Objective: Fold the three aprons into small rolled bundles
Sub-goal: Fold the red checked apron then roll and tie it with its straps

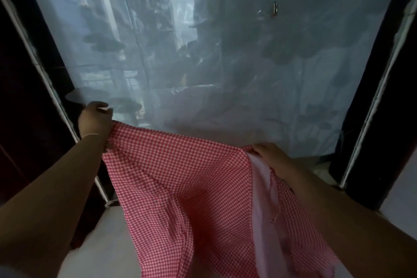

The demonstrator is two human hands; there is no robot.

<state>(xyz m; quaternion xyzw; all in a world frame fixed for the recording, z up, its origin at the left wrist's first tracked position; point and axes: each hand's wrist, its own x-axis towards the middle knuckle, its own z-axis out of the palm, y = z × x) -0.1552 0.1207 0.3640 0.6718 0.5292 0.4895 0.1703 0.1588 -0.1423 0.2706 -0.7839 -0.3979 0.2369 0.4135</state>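
Left hand (96,119) at 9 o'clock and right hand (269,156) at 4 o'clock each gripped a corner of the red checked apron (180,176), stretched over the table's (225,52) near edge; looked light, limp, best held by corners.

Both bare forearms reach up from the lower corners of the frame toward its middle. The left hand (96,119), at centre left, has its fingers curled in a grip on the upper corner of the checked apron (180,176), with a thin band at the wrist. The right hand (268,153), lower and right of centre, pinches the apron's other corner.
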